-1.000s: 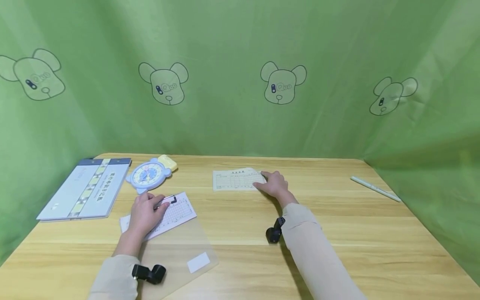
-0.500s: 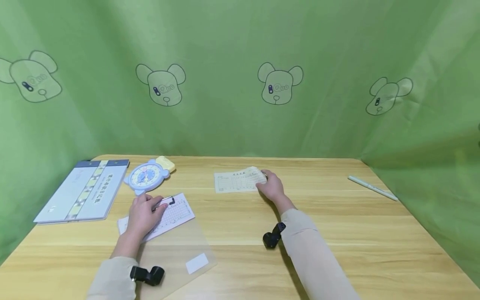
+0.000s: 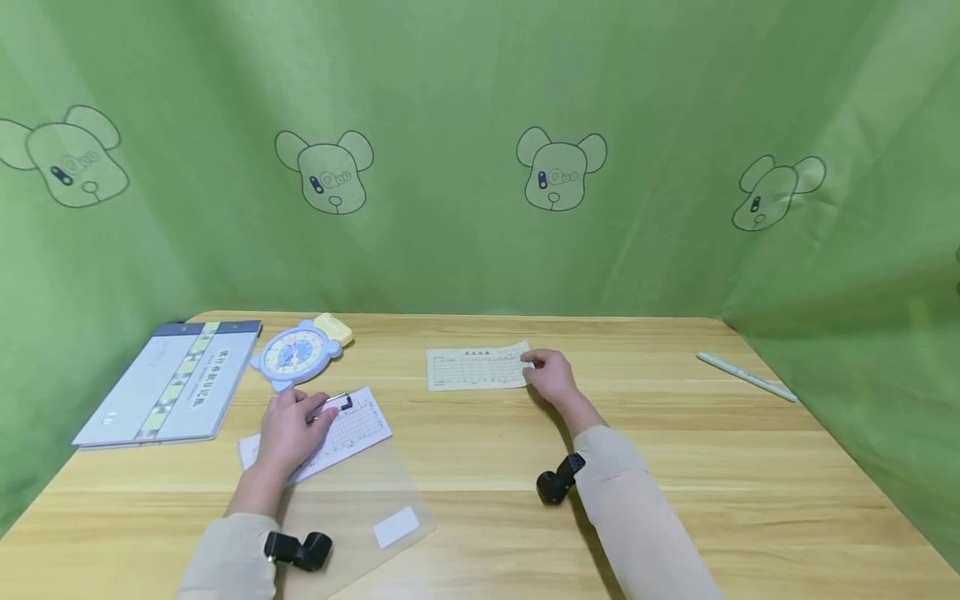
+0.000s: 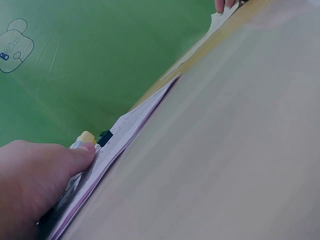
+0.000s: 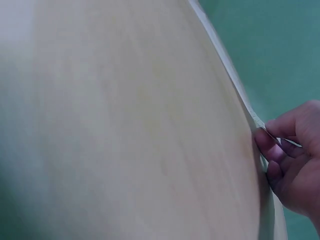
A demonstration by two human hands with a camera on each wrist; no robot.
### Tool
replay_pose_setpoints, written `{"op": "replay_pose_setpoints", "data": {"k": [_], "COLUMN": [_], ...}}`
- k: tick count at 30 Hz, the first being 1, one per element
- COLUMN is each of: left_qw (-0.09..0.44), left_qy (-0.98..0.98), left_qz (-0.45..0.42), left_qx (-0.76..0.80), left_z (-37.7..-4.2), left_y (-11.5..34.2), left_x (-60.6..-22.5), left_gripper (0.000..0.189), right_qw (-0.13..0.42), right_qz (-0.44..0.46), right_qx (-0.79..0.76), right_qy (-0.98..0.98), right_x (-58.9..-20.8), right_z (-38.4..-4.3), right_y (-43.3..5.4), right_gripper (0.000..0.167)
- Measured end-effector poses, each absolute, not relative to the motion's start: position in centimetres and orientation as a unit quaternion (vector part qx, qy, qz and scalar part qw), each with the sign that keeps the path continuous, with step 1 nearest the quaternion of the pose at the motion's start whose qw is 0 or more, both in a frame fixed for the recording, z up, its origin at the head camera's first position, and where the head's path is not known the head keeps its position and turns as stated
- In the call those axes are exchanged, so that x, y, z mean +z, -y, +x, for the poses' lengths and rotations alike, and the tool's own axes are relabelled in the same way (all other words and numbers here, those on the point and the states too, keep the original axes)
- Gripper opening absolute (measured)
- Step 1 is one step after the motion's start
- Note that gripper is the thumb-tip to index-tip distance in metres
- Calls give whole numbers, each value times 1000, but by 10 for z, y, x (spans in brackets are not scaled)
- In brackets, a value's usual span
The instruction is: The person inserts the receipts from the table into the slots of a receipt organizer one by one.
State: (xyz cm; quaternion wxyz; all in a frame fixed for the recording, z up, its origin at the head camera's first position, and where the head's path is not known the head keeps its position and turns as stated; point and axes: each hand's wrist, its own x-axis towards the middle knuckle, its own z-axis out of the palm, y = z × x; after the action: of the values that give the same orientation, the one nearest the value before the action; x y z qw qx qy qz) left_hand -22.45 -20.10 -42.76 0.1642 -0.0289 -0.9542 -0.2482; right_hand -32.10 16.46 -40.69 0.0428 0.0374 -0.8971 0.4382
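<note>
My right hand (image 3: 551,375) pinches the right edge of a printed form (image 3: 474,368), a thin pale sheet at the table's far middle. In the right wrist view the form (image 5: 227,67) appears nearly edge-on, running up from the right hand's fingertips. My left hand (image 3: 291,429) lies over a small stack of printed forms (image 3: 358,423), its thumb and fingers around a small black-and-silver clip (image 3: 347,403). The left wrist view shows the thumb close to the clip's black part (image 4: 105,137). Beneath the stack is a translucent folder (image 3: 352,500) with a white label.
A grey-blue account book (image 3: 168,383) lies at the left. Beside it sit a blue toy clock (image 3: 295,353) and a yellow block (image 3: 334,328). At the far right lies a pale green pen (image 3: 746,377). A green curtain (image 3: 450,250) hangs behind the table.
My right hand has taken hold of the form's right edge; its corner curled up, then the sheet straightened and came slightly nearer. The left hand has stayed on the stack.
</note>
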Motion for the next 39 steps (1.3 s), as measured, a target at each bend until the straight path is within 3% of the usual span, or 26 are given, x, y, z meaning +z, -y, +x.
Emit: {"op": "replay_pose_setpoints", "data": {"k": [19,33,39], "left_qw": [161,154,147], "left_qy": [955,958,960], "left_qz": [-31,-29,-29], "left_qx": [-248,-239,-236], "left_z": [-224,-224,-222], "left_y": [200,199,198], "left_x": [-424,-424,-422], "left_gripper": [38,36,36], "right_qw": [-47,-165,-190], "right_qz": [17,119,142], "right_qx": [646,637,629], "right_qy": [762,743,740], "right_x": [-388,-392,-394], "right_z": [-298,-280,-275], "right_y": [-159,-135,-120], "right_gripper": [40,40,37]}}
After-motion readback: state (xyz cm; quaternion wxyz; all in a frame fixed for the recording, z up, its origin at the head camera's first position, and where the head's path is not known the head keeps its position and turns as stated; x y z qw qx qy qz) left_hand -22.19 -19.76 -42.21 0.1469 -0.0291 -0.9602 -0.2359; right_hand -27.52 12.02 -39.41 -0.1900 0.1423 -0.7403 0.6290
